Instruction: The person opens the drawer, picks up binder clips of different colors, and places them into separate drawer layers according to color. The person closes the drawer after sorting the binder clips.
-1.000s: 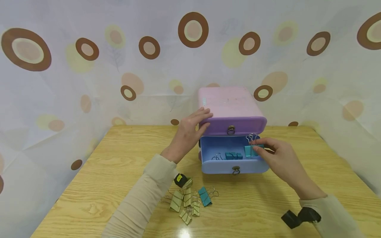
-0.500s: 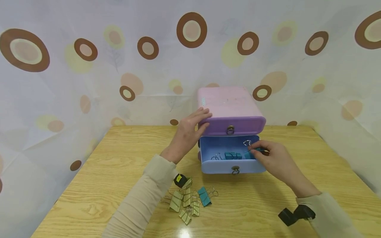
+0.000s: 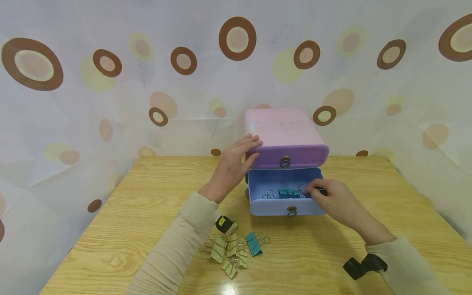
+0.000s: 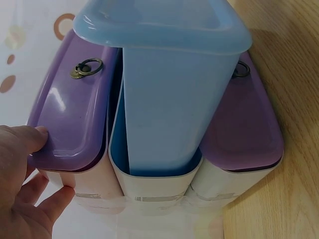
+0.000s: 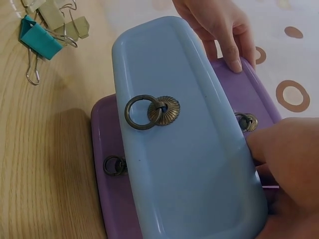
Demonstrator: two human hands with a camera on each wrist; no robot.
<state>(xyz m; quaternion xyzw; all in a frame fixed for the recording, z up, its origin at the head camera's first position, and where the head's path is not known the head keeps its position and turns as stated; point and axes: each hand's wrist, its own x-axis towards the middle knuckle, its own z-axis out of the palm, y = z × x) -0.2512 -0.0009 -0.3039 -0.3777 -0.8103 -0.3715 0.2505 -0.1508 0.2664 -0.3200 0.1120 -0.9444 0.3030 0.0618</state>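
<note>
My left hand rests on the upper left corner of a small chest of drawers, its thumb on the purple drawer front. Below, the blue drawer is pulled out. My right hand reaches into the drawer's right side and pinches a teal binder clip, mostly hidden by the fingers and the drawer front. Beside it lies another teal binder clip, and wire clip handles show further left. The right wrist view hides the drawer's inside.
On the wooden table, several gold binder clips lie in front of the chest, with a teal binder clip to their right. A black item with a yellow mark is beside the left sleeve. Patterned cloth hangs behind.
My right hand has lowered the teal binder clip from above the drawer's rim down into the blue drawer. The left hand has stayed on the chest.
</note>
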